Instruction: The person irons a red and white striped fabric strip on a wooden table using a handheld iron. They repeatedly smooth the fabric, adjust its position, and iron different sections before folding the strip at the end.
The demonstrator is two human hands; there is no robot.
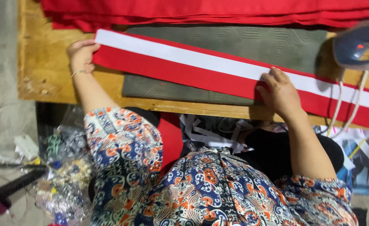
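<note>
The left hand (82,54) pinches the end of a long red fabric strip (172,71), while the right hand (280,93) presses flat on it farther along. A white band (201,60) runs down the strip, which lies stretched between the hands on a grey mat (243,42) on the wooden table (42,62), an iron (360,44) just beyond.

Person seen from above, body filling the lower middle and lower right of the frame. Patterned garment (201,188) with a dense paisley-like floral print: dark navy ground, orange-red blossoms, white and cream swirls, light blue touches. Short loose sleeves, one sleeve (123,144) at lower left of centre ending above the elbow, the other sleeve (318,199) at lower right ending about the elbow. Forearms bare. Left hand (80,53) at upper left has a thin light bracelet (78,73) at the wrist. Right hand (280,93) right of centre, bare, no ring visible; fingers (272,76) plain, nails short.
</note>
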